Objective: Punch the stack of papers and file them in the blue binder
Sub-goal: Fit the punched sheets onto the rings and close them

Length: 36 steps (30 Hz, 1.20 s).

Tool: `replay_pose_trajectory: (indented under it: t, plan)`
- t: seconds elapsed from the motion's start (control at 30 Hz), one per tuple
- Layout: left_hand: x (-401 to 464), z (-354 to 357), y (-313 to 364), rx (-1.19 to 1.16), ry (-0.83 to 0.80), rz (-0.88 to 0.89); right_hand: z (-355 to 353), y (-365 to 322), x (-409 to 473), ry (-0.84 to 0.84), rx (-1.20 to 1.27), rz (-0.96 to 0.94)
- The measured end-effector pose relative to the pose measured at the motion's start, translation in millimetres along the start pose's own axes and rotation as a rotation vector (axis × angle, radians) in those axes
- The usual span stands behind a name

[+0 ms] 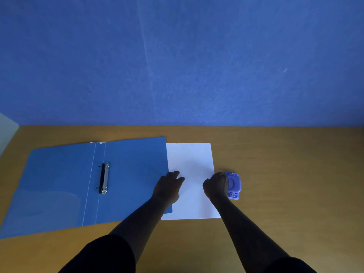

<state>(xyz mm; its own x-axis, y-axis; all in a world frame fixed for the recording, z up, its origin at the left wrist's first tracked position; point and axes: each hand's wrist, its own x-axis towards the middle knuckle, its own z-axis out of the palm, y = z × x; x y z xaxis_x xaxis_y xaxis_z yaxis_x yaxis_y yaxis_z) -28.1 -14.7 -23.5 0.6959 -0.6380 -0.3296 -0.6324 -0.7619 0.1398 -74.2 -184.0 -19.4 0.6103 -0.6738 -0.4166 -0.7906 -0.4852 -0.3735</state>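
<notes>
Head view: the stack of papers (pixel 192 182) lies flat on the wooden table (pixel 285 174), just right of the middle, with its long edges running away from the person. Its left edge touches the right edge of the blue binder (pixel 59 184), and near the lower left corner the binder cover lies a little over the paper. The binder is open and flat, and its metal ring mechanism (pixel 103 177) sits by the spine, well apart from the papers.

The left hand (pixel 169 187) rests with its fingers spread and flat, released, on the left edge of the stack, where paper and binder meet. The right hand (pixel 215 186) is clenched into a fist over the right edge of the stack, just beside the hole punch (pixel 233 185). It touches the punch at its side, but I cannot tell if it really grasps it. The punch stands against the right edge of the paper.

To the right of the punch the table is bare and wide. Behind the papers a strip of table reaches to the blue wall (pixel 177 56). The binder fills most of the left side.
</notes>
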Motion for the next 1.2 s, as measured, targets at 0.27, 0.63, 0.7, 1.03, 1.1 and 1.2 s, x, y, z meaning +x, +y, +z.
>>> replay_pose_trajectory:
  t: [0.27, 0.63, 0.7, 1.03, 1.1, 1.2]
  plan:
    - [-2, -1, 4, -0.090, -0.010, -0.047, -18, 2, 17, -0.145, 0.229, -0.114]
    - [3, -17, 16, -0.752, 0.304, -0.387, -72, 29, 21, -0.024, 0.330, -0.187]
    - [10, -29, 22, -0.882, 0.318, -0.478, -83, 35, 25, 0.011, 0.359, -0.202]
    - [31, -70, 4, -1.232, 0.498, -0.470, -99, 16, 7, 0.095, 0.595, -0.334]
    - [24, -78, -1, -1.215, 0.577, -0.411, -97, 9, 2, 0.089, 0.626, -0.359]
    - [13, -81, -4, -1.237, 0.661, -0.328, -97, 3, -7, 0.092, 0.630, -0.402]
